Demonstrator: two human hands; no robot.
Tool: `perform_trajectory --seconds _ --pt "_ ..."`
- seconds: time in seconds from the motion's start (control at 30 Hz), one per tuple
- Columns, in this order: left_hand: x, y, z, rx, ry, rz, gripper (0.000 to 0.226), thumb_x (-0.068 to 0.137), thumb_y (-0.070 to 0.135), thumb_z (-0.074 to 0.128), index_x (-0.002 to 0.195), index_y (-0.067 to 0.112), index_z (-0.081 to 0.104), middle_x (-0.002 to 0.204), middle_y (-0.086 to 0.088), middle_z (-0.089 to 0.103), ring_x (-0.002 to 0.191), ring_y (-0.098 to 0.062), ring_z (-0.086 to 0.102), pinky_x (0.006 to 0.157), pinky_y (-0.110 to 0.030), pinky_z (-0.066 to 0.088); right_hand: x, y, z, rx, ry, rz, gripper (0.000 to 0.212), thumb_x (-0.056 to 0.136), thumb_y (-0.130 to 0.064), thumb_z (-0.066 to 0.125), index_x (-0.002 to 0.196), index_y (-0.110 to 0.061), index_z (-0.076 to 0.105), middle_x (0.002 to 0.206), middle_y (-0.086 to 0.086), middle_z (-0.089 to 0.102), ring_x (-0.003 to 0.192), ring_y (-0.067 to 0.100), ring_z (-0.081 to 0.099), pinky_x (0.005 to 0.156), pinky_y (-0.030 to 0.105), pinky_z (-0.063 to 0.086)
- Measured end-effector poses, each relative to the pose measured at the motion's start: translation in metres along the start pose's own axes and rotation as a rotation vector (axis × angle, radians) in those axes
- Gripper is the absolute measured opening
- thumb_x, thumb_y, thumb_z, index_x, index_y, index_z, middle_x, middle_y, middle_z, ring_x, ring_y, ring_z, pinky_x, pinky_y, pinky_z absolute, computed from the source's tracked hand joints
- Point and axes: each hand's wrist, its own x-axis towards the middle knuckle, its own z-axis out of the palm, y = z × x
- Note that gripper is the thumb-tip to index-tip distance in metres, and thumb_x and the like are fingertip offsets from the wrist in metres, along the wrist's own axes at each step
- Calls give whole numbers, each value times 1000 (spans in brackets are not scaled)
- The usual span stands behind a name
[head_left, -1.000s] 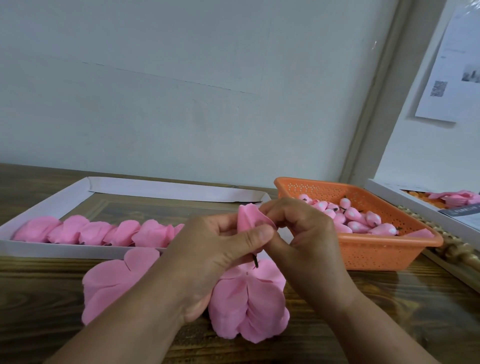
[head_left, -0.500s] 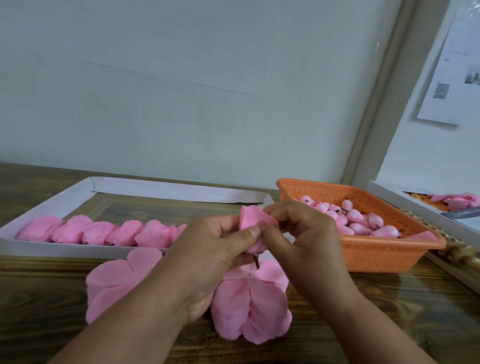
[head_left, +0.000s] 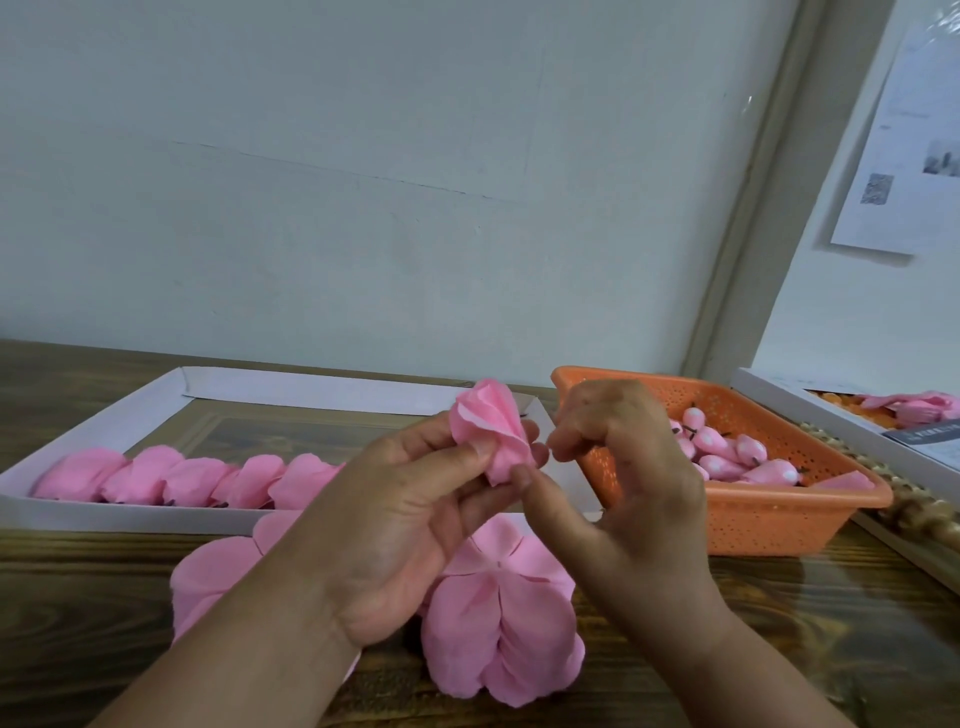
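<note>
My left hand (head_left: 410, 525) pinches a small pink paper flower (head_left: 488, 434), holding it upright above the wooden table between thumb and fingers. My right hand (head_left: 628, 483) is just right of it with its fingers curled. Its thumb tip touches the flower's lower end, while the curled fingers stand a little apart from the petals. Below my hands a flat pink petal sheet (head_left: 501, 629) lies on the table. A second petal sheet (head_left: 218, 577) lies to its left, partly hidden under my left forearm.
A white tray (head_left: 311, 389) behind my hands has a row of finished pink flowers (head_left: 182, 480) along its front wall. An orange mesh basket (head_left: 769, 525) at right holds several pink buds (head_left: 727, 457). A white box (head_left: 810, 415) stands at far right.
The flower has risen slightly in my left hand and more of its petals show. My right fingers have drawn back from pinching it, leaving only the thumb touching.
</note>
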Motion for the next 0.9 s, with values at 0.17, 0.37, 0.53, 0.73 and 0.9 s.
perform_trajectory --seconds 0.17,0.37,0.53,0.73,0.9 --pt "-1 1 1 33 -8 -22 22 65 7 62 81 2 77 95 -17 73 90 -21 71 67 -22 57 1 -1 -1 -11 -42 -25 15 76 -15 63 83 -2 68 85 7 53 87 5 49 79 12 40" --pt "1 -3 -2 103 23 -42 24 68 6 60 86 3 76 91 -16 72 89 -21 71 68 -23 57 4 6 -7 -95 -187 -49 33 80 -23 63 109 -8 67 96 7 55 92 13 52 78 29 46" --pt "1 -5 -3 161 -9 -42 19 69 10 60 76 10 78 75 -8 70 83 -17 68 75 -24 57 5 6 -9 -43 -223 -4 31 82 -24 59 104 -5 66 99 5 60 92 10 54 79 28 45" --pt "2 -7 -6 163 -1 -78 19 73 8 60 80 9 77 76 -7 68 73 -12 66 75 -25 58 6 8 -11 -87 -327 -68 31 84 -23 57 111 -10 65 96 2 63 87 8 54 80 35 44" --pt "0 -7 -5 243 -62 -125 22 80 7 55 93 5 74 85 -5 72 83 -12 68 85 -28 56 5 10 -11 71 -273 74 19 82 -20 61 89 -5 70 82 3 66 75 16 59 72 32 48"
